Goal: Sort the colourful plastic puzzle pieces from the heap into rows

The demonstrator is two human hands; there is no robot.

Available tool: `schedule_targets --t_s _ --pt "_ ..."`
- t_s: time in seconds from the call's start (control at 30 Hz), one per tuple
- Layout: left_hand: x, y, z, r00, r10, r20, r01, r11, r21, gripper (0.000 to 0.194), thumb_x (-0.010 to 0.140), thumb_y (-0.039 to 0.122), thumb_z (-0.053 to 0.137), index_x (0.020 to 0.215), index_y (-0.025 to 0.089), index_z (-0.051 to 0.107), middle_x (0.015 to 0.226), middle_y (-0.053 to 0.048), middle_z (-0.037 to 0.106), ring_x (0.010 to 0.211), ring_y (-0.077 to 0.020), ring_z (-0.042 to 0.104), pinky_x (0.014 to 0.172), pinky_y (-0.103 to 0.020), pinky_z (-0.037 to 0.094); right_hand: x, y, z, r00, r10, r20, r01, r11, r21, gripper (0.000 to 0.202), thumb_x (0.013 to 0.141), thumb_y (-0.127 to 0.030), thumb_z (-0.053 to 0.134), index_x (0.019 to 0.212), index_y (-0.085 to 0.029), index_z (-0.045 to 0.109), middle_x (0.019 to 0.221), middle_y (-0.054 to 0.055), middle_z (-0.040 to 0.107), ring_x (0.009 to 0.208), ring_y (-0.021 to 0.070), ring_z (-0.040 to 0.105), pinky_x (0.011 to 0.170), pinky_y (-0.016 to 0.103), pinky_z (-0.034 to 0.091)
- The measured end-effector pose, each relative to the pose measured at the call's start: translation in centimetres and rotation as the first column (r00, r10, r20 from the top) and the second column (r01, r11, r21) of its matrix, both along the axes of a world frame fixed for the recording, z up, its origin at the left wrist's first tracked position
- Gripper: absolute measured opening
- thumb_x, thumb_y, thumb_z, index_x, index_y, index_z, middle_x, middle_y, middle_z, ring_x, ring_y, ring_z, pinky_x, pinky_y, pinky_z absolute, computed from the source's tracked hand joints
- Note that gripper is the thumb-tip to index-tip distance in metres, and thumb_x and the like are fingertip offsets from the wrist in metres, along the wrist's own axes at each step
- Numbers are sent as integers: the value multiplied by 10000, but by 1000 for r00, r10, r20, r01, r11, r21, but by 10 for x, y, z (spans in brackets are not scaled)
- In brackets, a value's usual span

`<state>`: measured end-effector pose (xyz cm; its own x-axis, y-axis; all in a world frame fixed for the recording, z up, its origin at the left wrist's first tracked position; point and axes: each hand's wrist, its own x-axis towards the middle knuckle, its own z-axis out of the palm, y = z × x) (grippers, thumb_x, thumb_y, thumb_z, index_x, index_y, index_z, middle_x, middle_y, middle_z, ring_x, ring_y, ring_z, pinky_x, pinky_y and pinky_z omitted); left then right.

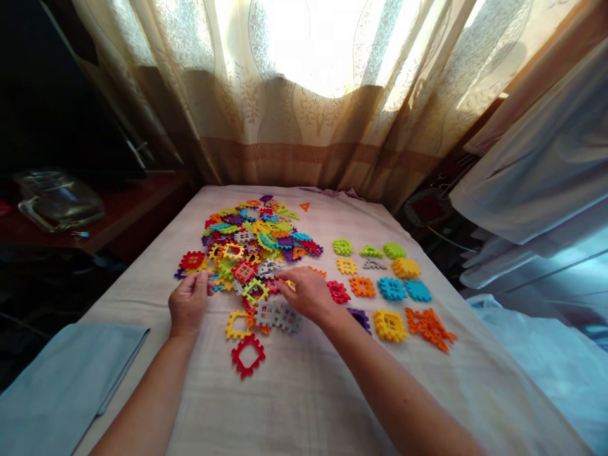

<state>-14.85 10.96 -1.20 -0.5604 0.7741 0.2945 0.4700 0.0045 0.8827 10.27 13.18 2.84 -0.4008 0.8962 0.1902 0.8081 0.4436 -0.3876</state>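
A heap of colourful notched plastic pieces [244, 235] lies on the cloth-covered table. My left hand [190, 303] is closed at the heap's left front edge, beside a red windowed square [192, 260]; what its fingers hold, if anything, is hidden. My right hand [306, 291] reaches into the heap's front right side, its fingers bent together by red and grey pieces; its grip is too small to make out. Grey windowed squares [287, 318] lie just below it. Nearer me are a yellow frame [238, 325] and a red frame [248, 356].
On the right, pieces sit in small groups: green [342, 247], orange [362, 287], blue [392, 289], yellow [390, 325] and orange triangles [430, 327]. A folded blue cloth [66, 373] lies at left. A glass jug [59, 199] stands on a side table.
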Motion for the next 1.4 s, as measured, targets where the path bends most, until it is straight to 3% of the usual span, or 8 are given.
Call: schedule_targets --t_s 0.17,0.4,0.5,0.67,0.8,0.97,1.23,1.4 --pt "-3 1 -3 999 -12 44 12 1000 2 351 808 465 504 832 167 688 604 5 629 480 -117 525 448 -223 417 -40 -17 -3 997 33 69 -31 999 -25 478 807 -551 610 1136 -207 652 1041 104 696 990 251 603 849 355 451" --pt "-5 2 -5 997 -21 75 21 1000 4 365 803 480 509 842 167 692 604 3 631 493 -124 537 462 -230 429 -63 -20 -2 993 -47 106 54 997 -59 394 787 -427 623 1095 -180 634 1027 122 677 984 252 593 849 358 443" --pt "-5 2 -5 997 -19 80 18 1000 8 365 802 481 511 843 166 692 605 0 635 497 -126 541 462 -230 432 -59 -17 1 997 -68 26 70 995 -69 407 790 -404 626 1135 -187 622 1058 109 681 984 242 608 846 346 456" --pt "-4 1 -4 997 -4 76 4 1000 -1 366 801 478 509 842 163 692 614 -3 644 498 -129 546 456 -229 437 -1 18 4 979 -173 -112 172 985 -20 459 809 -348 648 1235 -188 587 1157 92 673 979 199 639 869 317 481" --pt "-5 2 -4 999 -2 44 2 1000 -9 380 794 492 505 841 166 696 611 -3 643 504 -131 556 453 -226 441 77 66 1 966 -258 17 254 959 124 407 807 -278 646 1206 -203 617 1182 98 671 1060 232 632 933 361 477" --pt "-5 4 -5 998 -1 64 2 1000 -21 411 770 531 515 836 169 699 597 0 630 495 -134 549 449 -232 433 145 110 -7 908 -333 254 314 943 112 433 808 -224 637 1236 -173 605 1272 125 629 1166 253 592 1008 371 450" --pt "-4 3 -4 993 0 117 4 999 -31 440 753 566 531 832 166 696 607 1 622 501 -130 528 434 -227 410 159 131 -22 926 -262 272 253 965 70 440 792 -151 621 1230 -191 616 1289 101 626 1185 236 585 1033 366 446" --pt "-4 4 -4 991 9 136 -4 999 -38 440 747 564 537 831 162 695 614 1 624 506 -127 527 441 -224 415 157 121 -17 938 -271 218 257 962 88 494 782 -112 595 1271 -181 595 1365 106 568 1262 227 526 1096 376 390"
